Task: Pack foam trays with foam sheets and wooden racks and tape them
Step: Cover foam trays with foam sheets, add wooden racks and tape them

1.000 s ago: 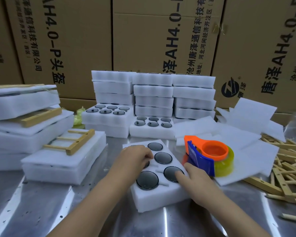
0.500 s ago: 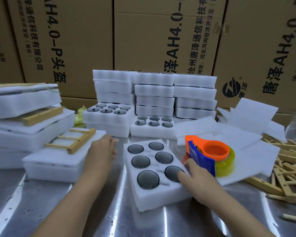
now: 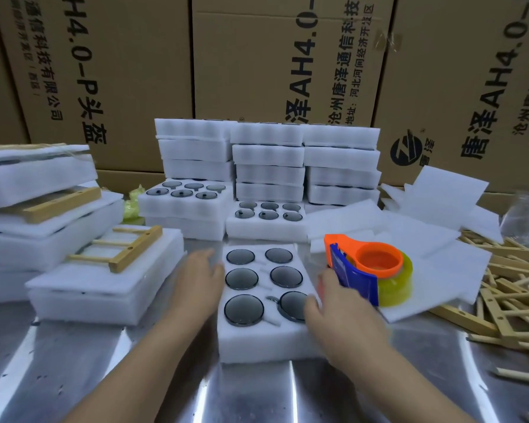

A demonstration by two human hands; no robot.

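Note:
A white foam tray (image 3: pixel 257 340) with several dark round lenses in its pockets lies in front of me on the metal table. My left hand (image 3: pixel 197 279) rests against the tray's left edge, fingers relaxed. My right hand (image 3: pixel 339 312) lies over the tray's right edge with straight fingers, just left of the orange and blue tape dispenser (image 3: pixel 370 267). Loose foam sheets (image 3: pixel 434 239) lie under and behind the dispenser. Wooden racks (image 3: pixel 507 303) are piled at the right.
Packed foam trays with wooden racks on top (image 3: pixel 104 276) stack at the left. More foam trays (image 3: pixel 269 166) stand in stacks behind, some open with lenses. Cardboard boxes (image 3: pixel 257 56) wall the back. A clear jar (image 3: pixel 526 218) stands far right.
My left hand left the lenses, swung out to the left, then came back to the tray's left edge. My right hand shifted slightly up along the right edge. The tray turned straighter.

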